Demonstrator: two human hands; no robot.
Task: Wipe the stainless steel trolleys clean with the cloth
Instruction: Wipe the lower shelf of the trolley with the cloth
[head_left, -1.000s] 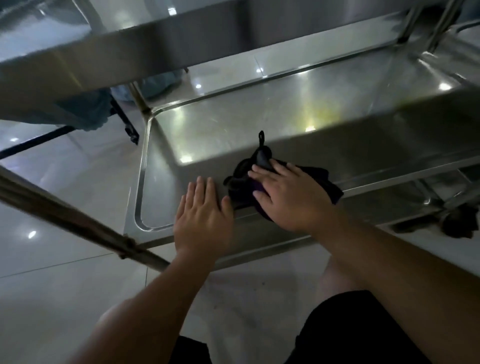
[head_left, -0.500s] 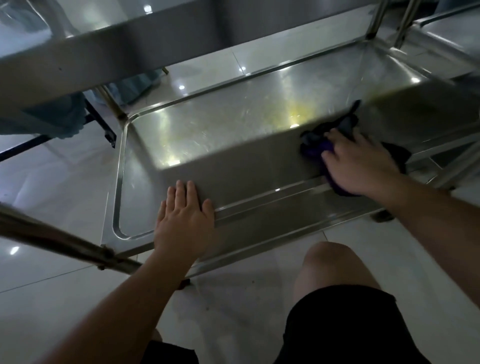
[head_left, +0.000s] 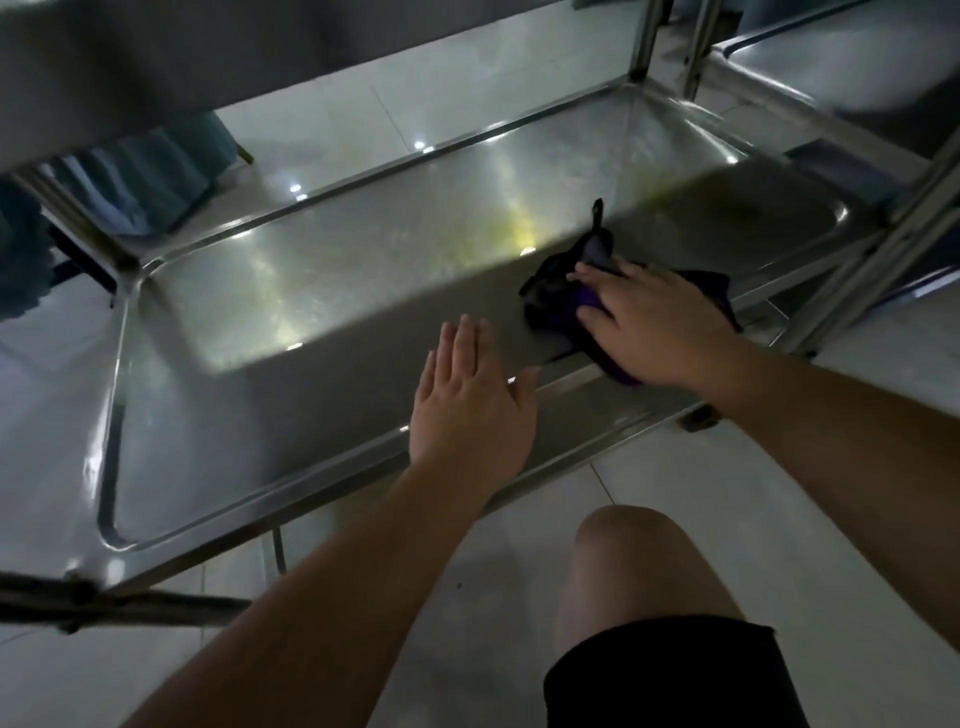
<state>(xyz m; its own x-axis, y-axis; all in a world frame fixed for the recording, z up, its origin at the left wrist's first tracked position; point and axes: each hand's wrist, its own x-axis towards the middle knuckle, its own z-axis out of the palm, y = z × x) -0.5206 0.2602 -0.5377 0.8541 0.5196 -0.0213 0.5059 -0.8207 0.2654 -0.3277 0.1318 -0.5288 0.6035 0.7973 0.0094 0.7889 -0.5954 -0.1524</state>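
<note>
Steel trolley shelf (head_left: 322, 291): flat, open-fingered left hand (head_left: 470, 405) rests near its front rim; right hand (head_left: 657, 325), beside it, presses purple cloth (head_left: 571, 301) down, fingers extended.

Both bare forearms reach forward from the lower edge of the view, the left one slanting up from the lower left, the right one coming in from the right side. The left hand (head_left: 470, 410) lies palm down with straight fingers held close together and the thumb spread toward the right. The right hand (head_left: 649, 325) is also palm down, its fingers spread and lightly bent, pointing left, pressing downward
</note>
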